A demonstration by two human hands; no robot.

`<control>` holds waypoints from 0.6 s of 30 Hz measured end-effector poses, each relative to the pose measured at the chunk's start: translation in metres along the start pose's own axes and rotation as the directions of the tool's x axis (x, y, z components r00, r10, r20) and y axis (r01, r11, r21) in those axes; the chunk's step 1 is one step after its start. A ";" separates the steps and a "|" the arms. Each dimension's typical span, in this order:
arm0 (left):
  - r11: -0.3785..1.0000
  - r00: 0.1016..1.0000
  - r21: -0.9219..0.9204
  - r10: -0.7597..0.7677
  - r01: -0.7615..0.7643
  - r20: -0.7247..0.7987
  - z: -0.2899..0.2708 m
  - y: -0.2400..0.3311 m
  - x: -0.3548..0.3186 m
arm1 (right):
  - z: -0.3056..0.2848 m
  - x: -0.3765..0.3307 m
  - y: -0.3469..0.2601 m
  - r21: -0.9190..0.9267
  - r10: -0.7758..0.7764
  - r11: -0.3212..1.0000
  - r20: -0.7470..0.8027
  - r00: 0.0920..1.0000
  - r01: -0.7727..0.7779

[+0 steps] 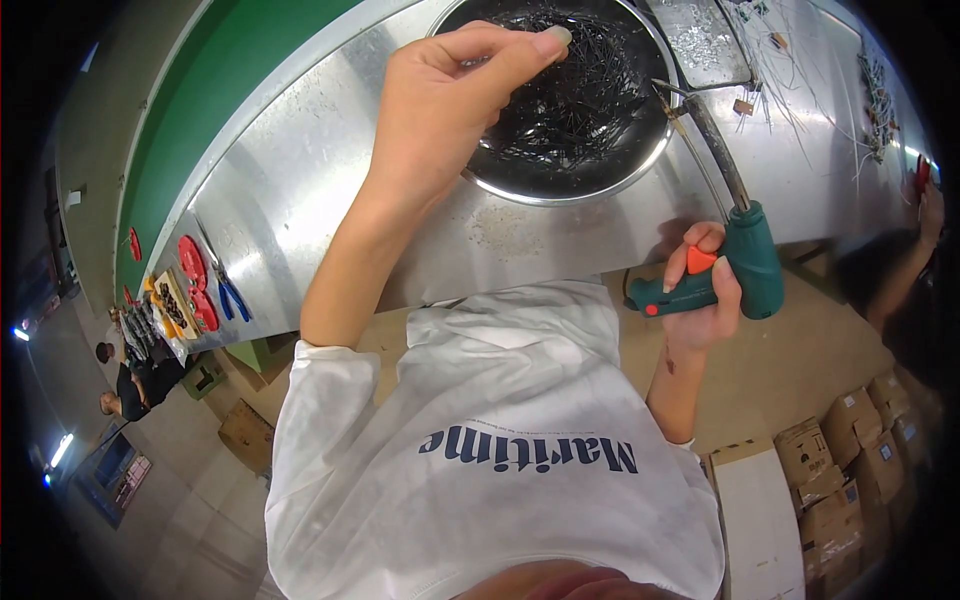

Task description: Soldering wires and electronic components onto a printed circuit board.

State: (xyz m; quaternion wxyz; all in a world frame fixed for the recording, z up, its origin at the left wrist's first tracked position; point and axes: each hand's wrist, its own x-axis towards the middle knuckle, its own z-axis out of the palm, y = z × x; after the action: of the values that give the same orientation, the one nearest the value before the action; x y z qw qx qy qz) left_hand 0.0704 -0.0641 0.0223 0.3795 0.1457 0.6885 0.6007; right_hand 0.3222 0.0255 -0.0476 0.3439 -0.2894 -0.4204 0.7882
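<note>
Above the left part of a round metal bowl [560, 200], my left hand [435, 105] has thumb and forefinger pressed together in a pinch. Whatever lies between those fingertips is too small or hidden to make out. The bowl holds a tangle of thin black wire-like pieces [590, 100]. Wrapped around the handle of a green soldering gun [757, 260] are the fingers of my right hand [705, 327], close by its orange trigger [700, 260]. The gun points away from me, and its tip [660, 88] reaches the bowl's right rim.
Behind the gun tip lies a tray of small clear pieces [705, 45]. Thin pale wires [800, 75] with small brown parts spread to its right. Blue-handled pliers [232, 298] and a red tool [197, 275] lie at left. Another person's arm [925, 225] shows at far right, above cardboard boxes [835, 475].
</note>
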 end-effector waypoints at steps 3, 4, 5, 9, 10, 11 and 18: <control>0.996 0.996 0.037 0.084 -0.084 0.005 0.000 0.001 -0.003 | 0.002 0.000 -0.001 0.010 0.006 1.000 0.000 1.000 -0.006; 0.995 0.996 0.036 0.088 -0.088 0.007 0.001 0.000 -0.003 | 0.002 -0.001 -0.001 0.007 0.007 1.000 -0.004 1.000 -0.007; 0.991 0.991 0.030 0.132 -0.133 0.015 0.002 -0.002 -0.003 | 0.002 -0.001 -0.001 0.003 0.008 1.000 -0.007 1.000 -0.008; 0.978 0.978 -0.027 0.206 -0.205 0.026 0.004 -0.008 -0.008 | 0.003 -0.001 -0.001 0.008 0.021 1.000 -0.017 1.000 -0.021; 0.978 0.978 -0.028 0.207 -0.206 0.025 0.004 -0.009 -0.011 | 0.003 -0.001 0.000 0.011 0.022 1.000 -0.010 1.000 -0.022; 0.964 0.964 0.004 0.265 -0.265 0.013 0.005 -0.011 -0.015 | 0.003 -0.001 0.000 0.013 0.025 1.000 -0.002 1.000 -0.025; 0.729 0.812 0.379 0.571 -0.570 0.122 0.006 -0.026 -0.033 | 0.000 0.000 0.001 0.001 0.011 1.000 -0.017 1.000 -0.011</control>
State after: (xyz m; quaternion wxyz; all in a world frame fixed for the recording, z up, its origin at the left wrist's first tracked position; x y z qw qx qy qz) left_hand 0.1038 -0.0874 0.0099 0.1381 0.4229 0.7183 0.5349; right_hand 0.3220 0.0248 -0.0481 0.3433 -0.2983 -0.4153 0.7878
